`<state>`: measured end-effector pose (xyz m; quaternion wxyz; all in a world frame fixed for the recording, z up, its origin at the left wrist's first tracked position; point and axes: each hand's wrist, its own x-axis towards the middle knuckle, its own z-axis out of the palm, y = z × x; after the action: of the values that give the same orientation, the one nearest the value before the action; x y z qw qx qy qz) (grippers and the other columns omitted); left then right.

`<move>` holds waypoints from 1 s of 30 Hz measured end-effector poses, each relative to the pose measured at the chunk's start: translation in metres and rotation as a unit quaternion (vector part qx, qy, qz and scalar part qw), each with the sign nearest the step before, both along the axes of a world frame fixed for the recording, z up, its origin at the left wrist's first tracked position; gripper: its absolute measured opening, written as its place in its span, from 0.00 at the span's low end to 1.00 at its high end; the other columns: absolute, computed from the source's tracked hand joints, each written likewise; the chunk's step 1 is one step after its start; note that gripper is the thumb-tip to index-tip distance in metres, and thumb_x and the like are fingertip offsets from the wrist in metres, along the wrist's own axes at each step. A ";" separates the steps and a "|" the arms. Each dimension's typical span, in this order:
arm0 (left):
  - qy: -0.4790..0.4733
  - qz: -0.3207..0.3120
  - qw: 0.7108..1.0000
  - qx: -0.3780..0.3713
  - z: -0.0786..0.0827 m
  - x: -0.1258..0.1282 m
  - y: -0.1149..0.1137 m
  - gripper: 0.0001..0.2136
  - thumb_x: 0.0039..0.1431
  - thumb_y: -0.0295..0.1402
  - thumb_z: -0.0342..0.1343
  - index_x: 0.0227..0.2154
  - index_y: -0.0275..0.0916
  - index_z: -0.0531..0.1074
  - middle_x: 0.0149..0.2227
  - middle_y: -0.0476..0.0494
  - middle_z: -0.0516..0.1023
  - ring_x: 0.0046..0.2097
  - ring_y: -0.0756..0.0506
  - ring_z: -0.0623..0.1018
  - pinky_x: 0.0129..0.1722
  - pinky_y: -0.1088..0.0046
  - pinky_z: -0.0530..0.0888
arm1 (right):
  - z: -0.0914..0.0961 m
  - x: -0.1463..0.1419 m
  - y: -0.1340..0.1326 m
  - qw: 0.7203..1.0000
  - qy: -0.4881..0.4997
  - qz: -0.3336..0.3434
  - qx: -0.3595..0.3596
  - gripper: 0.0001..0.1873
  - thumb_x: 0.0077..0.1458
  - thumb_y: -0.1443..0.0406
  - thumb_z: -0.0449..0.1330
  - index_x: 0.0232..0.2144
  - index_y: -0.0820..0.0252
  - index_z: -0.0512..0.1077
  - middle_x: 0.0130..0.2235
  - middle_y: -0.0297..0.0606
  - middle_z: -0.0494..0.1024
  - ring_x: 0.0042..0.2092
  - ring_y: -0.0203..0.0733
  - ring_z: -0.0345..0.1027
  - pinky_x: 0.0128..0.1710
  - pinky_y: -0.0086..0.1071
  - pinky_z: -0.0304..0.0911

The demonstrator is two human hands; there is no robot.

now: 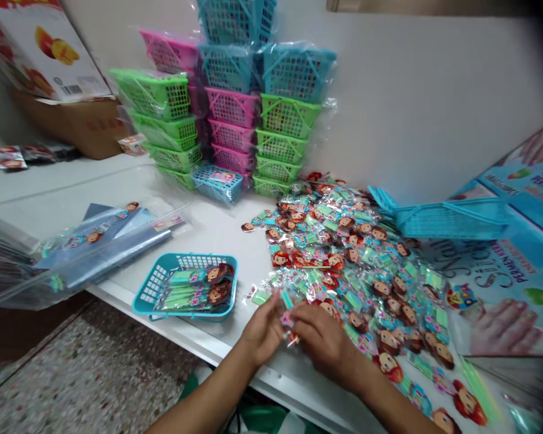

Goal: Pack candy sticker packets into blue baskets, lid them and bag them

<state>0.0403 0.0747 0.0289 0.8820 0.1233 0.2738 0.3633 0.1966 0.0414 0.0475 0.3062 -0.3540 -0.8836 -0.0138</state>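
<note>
Packet in left grip, right grip (nearly closed).

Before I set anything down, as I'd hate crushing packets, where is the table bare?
The table is bare between the blue basket of packets and the wrapped baskets, left of the packet heap. Crowded: around the right hand, and far left, under clear plastic.

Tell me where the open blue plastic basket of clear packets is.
The blue basket sits left of centre in the head view, on the white table, near its front edge, left of the left hand.
</note>
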 end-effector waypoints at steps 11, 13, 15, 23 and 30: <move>0.035 0.069 0.996 -0.036 -0.014 -0.008 0.013 0.11 0.55 0.26 0.56 0.42 0.29 0.71 0.39 0.34 0.79 0.37 0.43 0.80 0.42 0.64 0.75 | 0.011 0.032 -0.004 0.973 0.045 -0.118 -0.194 0.09 0.60 0.63 0.52 0.43 0.57 0.67 0.36 0.37 0.76 0.38 0.38 0.70 0.38 0.31 0.65; 0.044 0.069 0.996 -0.036 -0.016 -0.009 0.015 0.11 0.54 0.26 0.57 0.40 0.28 0.71 0.38 0.34 0.79 0.37 0.42 0.80 0.41 0.64 0.76 | 0.010 0.046 0.032 0.956 -0.010 -0.213 -0.199 0.12 0.62 0.62 0.49 0.44 0.58 0.66 0.39 0.38 0.76 0.39 0.38 0.70 0.38 0.30 0.65; 0.053 0.067 0.996 -0.034 -0.016 -0.010 0.015 0.11 0.52 0.25 0.58 0.39 0.28 0.72 0.38 0.34 0.79 0.36 0.43 0.80 0.41 0.65 0.76 | 0.005 0.054 0.075 0.937 -0.114 -0.274 -0.186 0.16 0.61 0.61 0.47 0.49 0.60 0.64 0.44 0.42 0.75 0.43 0.41 0.69 0.42 0.31 0.65; 0.076 0.049 0.996 -0.015 -0.006 -0.014 0.012 0.14 0.48 0.28 0.62 0.38 0.27 0.74 0.36 0.34 0.80 0.32 0.43 0.80 0.36 0.66 0.77 | -0.021 0.046 0.189 0.917 -0.237 -0.270 -0.172 0.32 0.52 0.73 0.50 0.61 0.59 0.54 0.62 0.47 0.58 0.59 0.56 0.52 0.54 0.50 0.51; 0.091 0.033 0.995 0.012 -0.007 -0.020 0.010 0.17 0.46 0.31 0.64 0.39 0.28 0.74 0.36 0.33 0.80 0.33 0.43 0.80 0.35 0.66 0.75 | -0.021 0.049 0.186 0.921 -0.243 -0.256 -0.166 0.27 0.53 0.73 0.50 0.57 0.62 0.61 0.59 0.48 0.62 0.56 0.55 0.56 0.53 0.48 0.52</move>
<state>0.0201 0.0850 0.0218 0.8394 0.1571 0.3525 0.3827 0.2453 0.2271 0.0261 0.0054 -0.5998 -0.7995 -0.0304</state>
